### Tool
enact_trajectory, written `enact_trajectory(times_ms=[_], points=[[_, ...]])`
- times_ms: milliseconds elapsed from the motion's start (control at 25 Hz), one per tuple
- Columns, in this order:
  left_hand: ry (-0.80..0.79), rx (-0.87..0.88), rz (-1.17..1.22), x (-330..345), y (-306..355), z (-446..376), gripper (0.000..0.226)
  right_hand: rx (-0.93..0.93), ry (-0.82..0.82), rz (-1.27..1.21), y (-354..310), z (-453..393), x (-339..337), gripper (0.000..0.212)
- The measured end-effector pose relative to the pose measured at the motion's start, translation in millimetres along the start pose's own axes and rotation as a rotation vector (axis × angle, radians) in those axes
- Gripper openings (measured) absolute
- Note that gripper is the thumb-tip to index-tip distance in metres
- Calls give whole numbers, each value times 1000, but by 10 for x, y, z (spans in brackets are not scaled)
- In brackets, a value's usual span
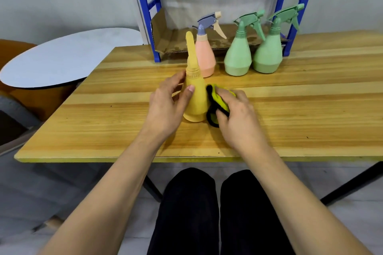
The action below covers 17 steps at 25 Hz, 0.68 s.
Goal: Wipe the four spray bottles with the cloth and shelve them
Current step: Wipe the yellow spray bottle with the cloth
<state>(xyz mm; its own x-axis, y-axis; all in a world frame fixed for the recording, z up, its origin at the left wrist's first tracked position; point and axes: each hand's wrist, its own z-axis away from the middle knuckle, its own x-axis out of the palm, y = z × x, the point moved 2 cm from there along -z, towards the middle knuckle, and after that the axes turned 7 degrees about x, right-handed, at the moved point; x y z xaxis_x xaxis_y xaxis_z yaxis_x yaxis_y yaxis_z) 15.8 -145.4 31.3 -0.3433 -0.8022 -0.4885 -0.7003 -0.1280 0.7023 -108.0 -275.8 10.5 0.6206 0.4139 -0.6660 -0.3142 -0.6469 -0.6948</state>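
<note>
Near the front edge of the desk (103, 136) stands the yellow bottle (194, 97), upright, and everything else can be placed from it. The left hand (167, 107) wraps its left flank, thumb laid across the front of the body and fingers curled round the neck side, steadying it. The right hand (238, 114) is closed on the cloth (217, 101), a yellow rag with a dark border, and presses it against the bottle's right side low on the body.

Behind the yellow bottle, just past its nozzle, stands the pink bottle (205, 56). Farther right of that are two green bottles (238, 56) (268, 54), side by side and nearly touching. All three sit on the desk in front of the blue shelf rack (298, 6), whose lowest level is lined with cardboard (165, 39) and holds no bottle that can be seen.

Judging from this, the job is at an early stage: one bottle is being wiped, none has been shelved, and whether the three behind have had their wipe cannot be told. All four remain to be put on the rack.
</note>
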Motion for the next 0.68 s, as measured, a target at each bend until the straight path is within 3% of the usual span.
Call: enact_trajectory(times_ms=[120, 280, 440, 560, 680], points=[[49, -21, -28, 96, 33, 38, 49, -17, -4, -31, 172, 20, -13, 56], [215, -50, -160, 124, 94, 131, 43, 31, -96, -324, 148, 32, -37, 50], [342, -146, -137, 170, 184, 59, 45, 90, -76, -202, 173, 28, -29, 73], [208, -151, -68, 97, 87, 13, 52, 58, -36, -110, 169, -2, 62, 62], [7, -161, 95, 3, -81, 56, 48, 122, 76, -325, 138, -49, 1, 45]])
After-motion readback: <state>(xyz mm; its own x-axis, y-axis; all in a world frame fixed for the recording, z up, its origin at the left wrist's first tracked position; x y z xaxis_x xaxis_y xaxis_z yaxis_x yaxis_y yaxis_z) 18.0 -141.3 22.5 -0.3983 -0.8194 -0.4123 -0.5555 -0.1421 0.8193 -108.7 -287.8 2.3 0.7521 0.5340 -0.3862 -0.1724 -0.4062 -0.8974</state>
